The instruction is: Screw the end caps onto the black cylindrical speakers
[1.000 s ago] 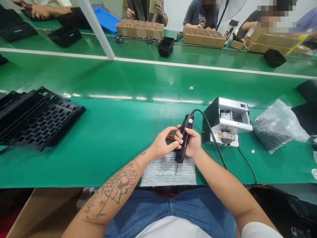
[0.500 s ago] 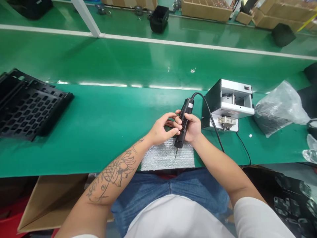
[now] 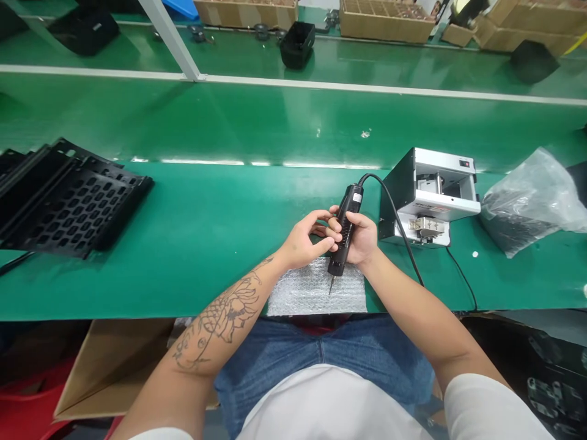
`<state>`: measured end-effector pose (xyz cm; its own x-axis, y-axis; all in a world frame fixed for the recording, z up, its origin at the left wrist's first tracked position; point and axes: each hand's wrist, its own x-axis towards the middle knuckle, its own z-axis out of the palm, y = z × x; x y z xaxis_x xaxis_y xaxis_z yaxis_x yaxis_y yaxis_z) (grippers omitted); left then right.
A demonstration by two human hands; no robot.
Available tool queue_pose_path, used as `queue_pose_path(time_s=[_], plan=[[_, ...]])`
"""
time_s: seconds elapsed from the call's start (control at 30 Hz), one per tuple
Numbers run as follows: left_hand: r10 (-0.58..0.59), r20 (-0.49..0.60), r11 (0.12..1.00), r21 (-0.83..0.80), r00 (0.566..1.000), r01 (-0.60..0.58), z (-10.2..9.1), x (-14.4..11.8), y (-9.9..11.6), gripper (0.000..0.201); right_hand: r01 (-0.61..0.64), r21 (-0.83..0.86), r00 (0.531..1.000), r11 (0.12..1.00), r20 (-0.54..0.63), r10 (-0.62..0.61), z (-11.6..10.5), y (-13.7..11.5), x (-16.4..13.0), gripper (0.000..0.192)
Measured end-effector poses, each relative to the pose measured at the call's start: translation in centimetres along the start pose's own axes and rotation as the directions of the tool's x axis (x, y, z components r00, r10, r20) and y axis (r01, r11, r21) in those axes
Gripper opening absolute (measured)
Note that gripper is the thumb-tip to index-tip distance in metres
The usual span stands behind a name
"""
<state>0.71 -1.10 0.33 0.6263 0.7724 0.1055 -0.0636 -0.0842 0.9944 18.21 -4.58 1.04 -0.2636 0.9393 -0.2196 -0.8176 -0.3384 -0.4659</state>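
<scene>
An electric screwdriver (image 3: 342, 250), black with a cable at its top, is held in my right hand (image 3: 364, 238), thumb along its near side and fingers wrapped behind. Its thin bit slants down over a silvery bubble-wrap sheet (image 3: 302, 293) at the bench's front edge. From the left, my left hand (image 3: 305, 243) meets the driver's body; its fingers are loosely bent and apart, the fingertips against the driver and my right fingers. Part of those fingertips is hidden. Just right of my hands stands a silver and black screw feeder machine (image 3: 440, 201).
Black perforated panels (image 3: 87, 208) are stacked at the left on the green bench (image 3: 206, 220). A clear bag (image 3: 527, 201) of dark parts lies at the right. Behind a white rail (image 3: 321, 84) are a black housing (image 3: 297, 46) and cardboard boxes (image 3: 387, 21).
The view has shifted slightly, so the bench and its items appear a little farther right. My hands and the electric screwdriver keep nearly the same pose.
</scene>
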Motion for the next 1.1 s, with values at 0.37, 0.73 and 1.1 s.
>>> queue_pose_path(time_s=[0.37,0.73,1.1], plan=[[0.005,0.023,1.0,0.018,1.0,-0.006,-0.2,-0.1,-0.1,0.055,-0.001,0.013,1.0,1.0,0.011,0.001,-0.1,0.1,-0.1,0.023],[0.116,0.082,0.984,0.124,0.99,-0.125,-0.5,-0.3,0.5,0.06,-0.001,0.06,0.995,0.998,0.099,-0.005,0.1,-0.2,-0.6,0.029],[-0.015,0.087,0.99,0.144,0.996,0.002,-1.1,0.2,0.2,0.072,-0.043,0.001,0.998,0.999,-0.045,0.043,0.4,-0.2,0.4,0.024]])
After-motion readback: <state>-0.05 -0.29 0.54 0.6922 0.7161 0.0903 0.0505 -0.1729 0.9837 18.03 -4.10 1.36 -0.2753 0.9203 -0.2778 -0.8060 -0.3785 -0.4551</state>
